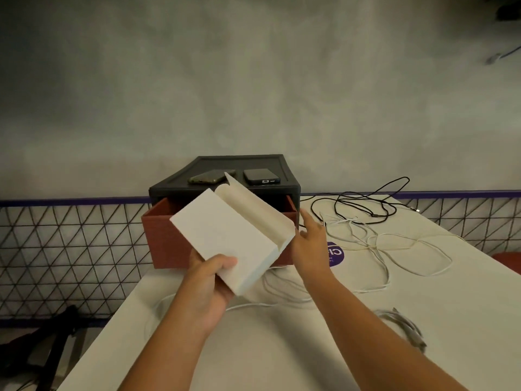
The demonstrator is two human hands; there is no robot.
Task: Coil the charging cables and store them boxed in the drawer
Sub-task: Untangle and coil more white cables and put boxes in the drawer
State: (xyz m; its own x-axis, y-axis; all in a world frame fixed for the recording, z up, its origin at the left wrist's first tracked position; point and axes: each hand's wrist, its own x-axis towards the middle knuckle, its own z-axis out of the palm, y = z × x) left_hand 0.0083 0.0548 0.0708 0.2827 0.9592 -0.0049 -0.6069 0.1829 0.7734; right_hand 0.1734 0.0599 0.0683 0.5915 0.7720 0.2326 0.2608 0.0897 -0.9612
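Note:
My left hand [210, 283] grips a white cardboard box [225, 235] by its near corner, thumb on top, and holds it tilted above the table with its lid flaps folded open. To the right of the box, my right hand [310, 244] is open with straight fingers, close to the open flap edge. Behind the box the red-brown drawer [159, 235] stands pulled out of a black cabinet [225, 190]. A black cable [363, 204] and a tangled white cable [394, 246] lie loose on the white table [310, 348]. Another white cable [267, 303] runs under the box.
Two phones [260, 176] lie on top of the cabinet. A grey bundled cable [403, 325] lies at the right near my forearm. A purple round sticker [335, 253] is on the table. A wire mesh fence [70, 249] runs behind the table, whose left edge is close.

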